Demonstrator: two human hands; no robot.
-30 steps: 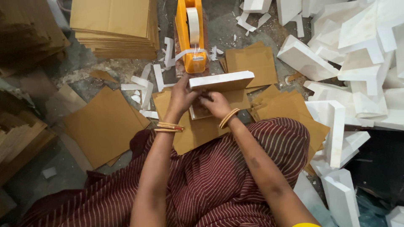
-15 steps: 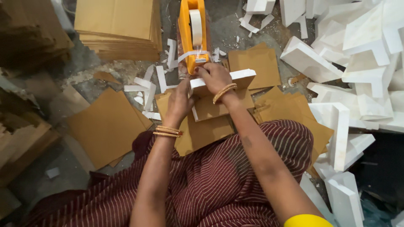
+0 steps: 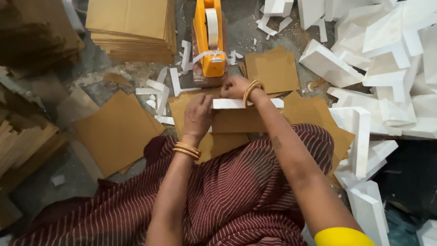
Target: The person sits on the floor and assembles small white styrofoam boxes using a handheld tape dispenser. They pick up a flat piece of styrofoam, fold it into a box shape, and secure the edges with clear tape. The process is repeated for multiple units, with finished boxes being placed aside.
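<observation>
Right, hands first. Left hand is closed on the near-left end of a flat white foam slab wrapped in brown paper, fingers curled over its top edge, gold bangles at the wrist. Right hand sits on the far side of the slab, loosely curled, fingertips at the front of the orange desktop tape dispenser; can't tell if it has a tape end pinched, the knuckles hide it.

Slab is in the lap zone, on a brown paper sheet that drapes down over the maroon striped cloth. Its long axis runs left to right across the body. The dispenser is straight ahead of it, just beyond the far edge, its own long axis pointing away from the person, so the two are crosswise. Right hand is the nearer one to the dispenser; left is behind the slab, well short of it.

Outward: white tape strips scattered on the grey floor left of the dispenser. A loose brown paper square to the left, a tall stack of brown paper sheets far left, another brown sheet right of the dispenser. A pile of white foam corner pieces fills the right side.
</observation>
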